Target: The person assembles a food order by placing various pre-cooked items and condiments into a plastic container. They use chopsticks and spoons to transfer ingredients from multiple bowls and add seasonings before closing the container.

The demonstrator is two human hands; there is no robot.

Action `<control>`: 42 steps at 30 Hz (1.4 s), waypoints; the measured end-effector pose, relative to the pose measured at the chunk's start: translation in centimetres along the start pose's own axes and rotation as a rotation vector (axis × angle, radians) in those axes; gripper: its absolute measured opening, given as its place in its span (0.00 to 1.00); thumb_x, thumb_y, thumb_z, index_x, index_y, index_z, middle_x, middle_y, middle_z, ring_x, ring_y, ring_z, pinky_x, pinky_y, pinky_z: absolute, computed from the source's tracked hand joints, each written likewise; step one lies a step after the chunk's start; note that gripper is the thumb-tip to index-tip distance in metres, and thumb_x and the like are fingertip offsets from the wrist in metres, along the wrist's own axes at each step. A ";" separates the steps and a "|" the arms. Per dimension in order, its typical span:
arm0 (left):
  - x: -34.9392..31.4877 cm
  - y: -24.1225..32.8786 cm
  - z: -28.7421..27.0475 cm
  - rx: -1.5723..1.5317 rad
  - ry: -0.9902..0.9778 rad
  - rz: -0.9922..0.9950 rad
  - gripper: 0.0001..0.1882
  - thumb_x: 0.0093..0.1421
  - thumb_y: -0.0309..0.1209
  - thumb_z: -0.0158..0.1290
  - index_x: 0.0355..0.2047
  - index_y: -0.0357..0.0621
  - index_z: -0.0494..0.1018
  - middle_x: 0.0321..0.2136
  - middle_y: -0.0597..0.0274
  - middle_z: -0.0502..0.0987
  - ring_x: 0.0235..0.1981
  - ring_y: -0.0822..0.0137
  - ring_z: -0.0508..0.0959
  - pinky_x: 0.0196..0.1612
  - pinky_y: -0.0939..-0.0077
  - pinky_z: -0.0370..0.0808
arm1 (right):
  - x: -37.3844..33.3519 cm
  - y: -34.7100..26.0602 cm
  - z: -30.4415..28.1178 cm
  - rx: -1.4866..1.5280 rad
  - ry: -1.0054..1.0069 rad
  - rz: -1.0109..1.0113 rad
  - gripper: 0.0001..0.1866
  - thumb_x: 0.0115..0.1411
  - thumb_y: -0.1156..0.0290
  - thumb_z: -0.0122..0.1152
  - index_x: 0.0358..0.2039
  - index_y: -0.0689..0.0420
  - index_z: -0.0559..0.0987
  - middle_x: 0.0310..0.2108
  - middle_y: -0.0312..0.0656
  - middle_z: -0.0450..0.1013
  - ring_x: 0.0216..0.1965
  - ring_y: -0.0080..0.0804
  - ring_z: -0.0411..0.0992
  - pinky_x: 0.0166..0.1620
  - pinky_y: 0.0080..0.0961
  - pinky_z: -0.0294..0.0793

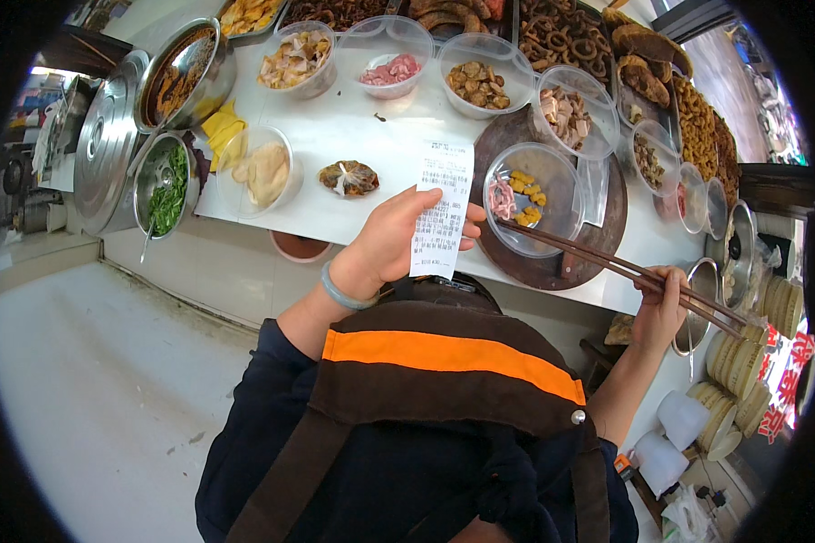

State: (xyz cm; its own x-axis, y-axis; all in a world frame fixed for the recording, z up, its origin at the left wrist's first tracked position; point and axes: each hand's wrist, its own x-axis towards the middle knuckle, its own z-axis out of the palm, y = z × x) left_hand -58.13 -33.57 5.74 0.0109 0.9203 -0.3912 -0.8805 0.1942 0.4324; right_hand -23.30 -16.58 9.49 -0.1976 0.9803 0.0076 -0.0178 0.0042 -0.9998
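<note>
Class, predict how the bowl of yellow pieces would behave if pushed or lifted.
The bowl would probably be light: its plastic looks thin, with little food. Squeezed, its clear sides may flex. Pushed, it might slide rather than tip, being broad on a flat board.

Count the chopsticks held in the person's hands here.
2. Both chopsticks are in the right hand, roughly side by side, their far ends over the clear bowl on the round board. The left hand shows only a paper receipt.
</note>
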 end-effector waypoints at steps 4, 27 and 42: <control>0.0 -0.1 0.1 0.019 -0.014 0.022 0.20 0.68 0.33 0.31 0.53 0.30 0.59 0.45 0.41 0.73 0.42 0.54 0.77 0.45 0.62 0.78 | 0.1 0.4 0.1 -0.045 -0.025 -0.017 0.11 0.67 0.67 0.45 0.34 0.61 0.71 0.29 0.47 0.72 0.27 0.31 0.70 0.33 0.27 0.70; 0.4 -0.8 0.6 -0.014 -0.043 0.028 0.21 0.68 0.33 0.31 0.55 0.29 0.58 0.45 0.41 0.73 0.42 0.53 0.77 0.46 0.61 0.77 | -0.2 0.3 0.5 -0.088 0.034 0.009 0.10 0.64 0.68 0.49 0.33 0.63 0.71 0.28 0.46 0.73 0.29 0.33 0.72 0.34 0.27 0.72; 0.6 -1.1 0.8 -0.020 -0.022 0.021 0.24 0.66 0.34 0.32 0.60 0.34 0.55 0.45 0.41 0.73 0.41 0.55 0.78 0.45 0.62 0.78 | 0.4 0.7 0.3 -0.050 0.001 0.014 0.09 0.64 0.69 0.49 0.33 0.63 0.71 0.29 0.46 0.73 0.29 0.33 0.72 0.35 0.27 0.72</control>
State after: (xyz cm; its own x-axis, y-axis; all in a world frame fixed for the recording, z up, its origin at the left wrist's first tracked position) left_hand -56.76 -32.96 5.63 0.0030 0.9314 -0.3639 -0.8898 0.1686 0.4240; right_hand -23.63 -16.26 8.75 -0.1961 0.9806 -0.0062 0.0341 0.0005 -0.9994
